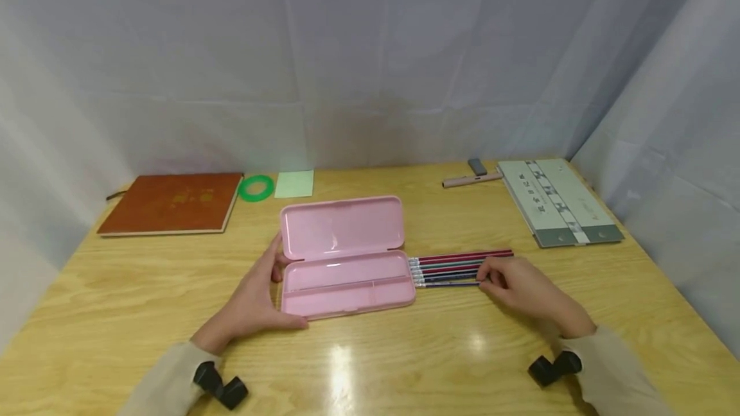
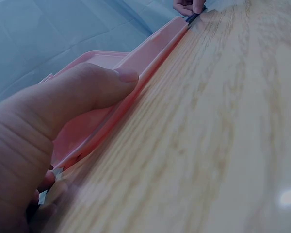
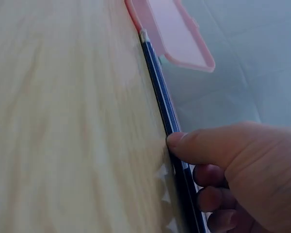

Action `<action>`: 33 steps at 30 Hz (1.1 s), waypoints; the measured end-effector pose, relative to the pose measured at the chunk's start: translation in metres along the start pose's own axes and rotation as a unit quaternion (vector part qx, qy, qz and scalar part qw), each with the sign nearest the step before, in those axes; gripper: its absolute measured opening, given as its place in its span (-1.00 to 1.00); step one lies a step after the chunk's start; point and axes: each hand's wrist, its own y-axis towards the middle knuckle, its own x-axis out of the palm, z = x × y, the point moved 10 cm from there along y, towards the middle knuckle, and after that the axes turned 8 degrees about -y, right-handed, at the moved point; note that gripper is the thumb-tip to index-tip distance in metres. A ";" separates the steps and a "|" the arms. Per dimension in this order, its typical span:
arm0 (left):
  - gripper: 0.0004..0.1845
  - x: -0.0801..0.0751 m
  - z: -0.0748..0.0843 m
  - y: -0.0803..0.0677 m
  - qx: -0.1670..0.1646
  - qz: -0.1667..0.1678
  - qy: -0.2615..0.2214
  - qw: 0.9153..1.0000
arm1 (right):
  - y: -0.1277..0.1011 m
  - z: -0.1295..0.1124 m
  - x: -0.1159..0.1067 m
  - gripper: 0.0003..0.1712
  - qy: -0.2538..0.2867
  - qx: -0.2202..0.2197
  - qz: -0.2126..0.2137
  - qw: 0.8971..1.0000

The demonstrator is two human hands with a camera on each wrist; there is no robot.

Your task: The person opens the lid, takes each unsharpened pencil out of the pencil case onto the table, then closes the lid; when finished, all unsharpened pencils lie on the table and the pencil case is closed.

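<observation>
A pink pencil case [image 1: 343,230] lies open on the table, its lid tipped back and its divided tray bare inside. My left hand [image 1: 254,300] holds its left end, with the thumb [image 2: 104,85] along the front edge and the other fingers round the far side. Against the case's right end lies a row of several pencils [image 1: 451,263], red, green and dark blue, their eraser ends toward the case. My right hand [image 1: 526,287] pinches the nearest dark blue pencil [image 3: 157,87] toward its far end from the case, thumb on its side.
A brown notebook [image 1: 173,204], a green tape roll [image 1: 247,196] and pale green sticky notes [image 1: 295,183] lie at the back left. At the back right are a pinkish pen [image 1: 465,180], a grey eraser [image 1: 476,166] and a pale green book [image 1: 543,191]. White cloth hangs behind the table.
</observation>
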 end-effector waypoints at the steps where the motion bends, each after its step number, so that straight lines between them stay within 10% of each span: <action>1: 0.59 0.000 0.000 0.000 0.001 0.000 0.000 1.000 | 0.002 -0.002 0.001 -0.93 -0.003 0.001 0.000 1.000; 22: 0.60 0.000 0.001 -0.002 0.005 0.003 0.009 1.000 | 0.085 -0.128 0.032 -0.89 -0.046 -0.154 0.038 0.986; 33: 0.61 0.001 0.001 -0.002 -0.007 -0.002 0.009 1.000 | 0.097 -0.139 0.052 -0.84 -0.083 -0.111 0.009 0.990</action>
